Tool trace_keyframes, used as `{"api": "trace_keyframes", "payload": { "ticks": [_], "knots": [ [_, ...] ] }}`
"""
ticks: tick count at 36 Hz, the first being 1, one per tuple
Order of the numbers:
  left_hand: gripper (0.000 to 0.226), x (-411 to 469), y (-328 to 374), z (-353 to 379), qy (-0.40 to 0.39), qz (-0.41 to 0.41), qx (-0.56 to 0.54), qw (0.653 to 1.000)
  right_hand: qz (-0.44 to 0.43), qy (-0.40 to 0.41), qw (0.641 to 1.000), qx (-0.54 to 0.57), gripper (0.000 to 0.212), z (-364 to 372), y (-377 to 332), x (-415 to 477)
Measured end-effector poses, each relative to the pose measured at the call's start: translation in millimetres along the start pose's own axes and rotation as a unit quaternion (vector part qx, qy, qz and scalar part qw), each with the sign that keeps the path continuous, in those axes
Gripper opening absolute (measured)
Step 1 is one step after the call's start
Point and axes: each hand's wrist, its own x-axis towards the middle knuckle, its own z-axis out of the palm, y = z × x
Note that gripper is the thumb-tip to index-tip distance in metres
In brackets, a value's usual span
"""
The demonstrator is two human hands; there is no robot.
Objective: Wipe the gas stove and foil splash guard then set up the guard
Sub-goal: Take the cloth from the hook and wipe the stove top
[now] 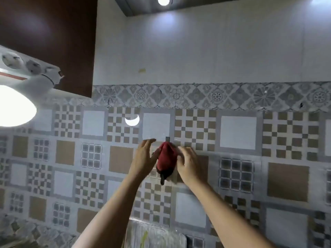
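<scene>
Tiled wall (238,133) fills my view; both hands are raised to a red cloth (166,159) hanging at its middle, apparently from a small hook (167,139). Foil splash guard (154,235) shows only as a crinkled top edge at the frame's bottom, against the wall's foot; the stove is out of sight. I judge the wiping over and the cloth being hung up, though I can't confirm the guard is set. My left hand (146,158) is spread, palm touching the cloth's left side; my right hand (188,163) curls loosely, fingers on its right side.
</scene>
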Motion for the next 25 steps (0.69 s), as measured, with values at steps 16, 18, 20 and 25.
{"api": "trace_keyframes", "payload": {
  "ticks": [16, 18, 20, 25],
  "knots": [
    [0.02, 32, -33, 49, 0.044, -0.038, -0.175, 0.983, 0.037, 0.041, 0.997, 0.058, 0.028, 44, 19, 42],
    [0.018, 34, -32, 48, 0.044, -0.047, -0.184, 0.981, 0.034, 0.05, 0.997, 0.056, 0.024, 43, 19, 45],
    [0.018, 35, -31, 46, 0.04, -0.05, -0.187, 0.98, 0.029, 0.052, 0.996, 0.059, 0.022, 40, 18, 49],
    [0.017, 37, -28, 36, 0.047, -0.029, -0.171, 0.984, 0.011, 0.061, 0.997, 0.044, 0.02, 21, 10, 56]
  ]
}}
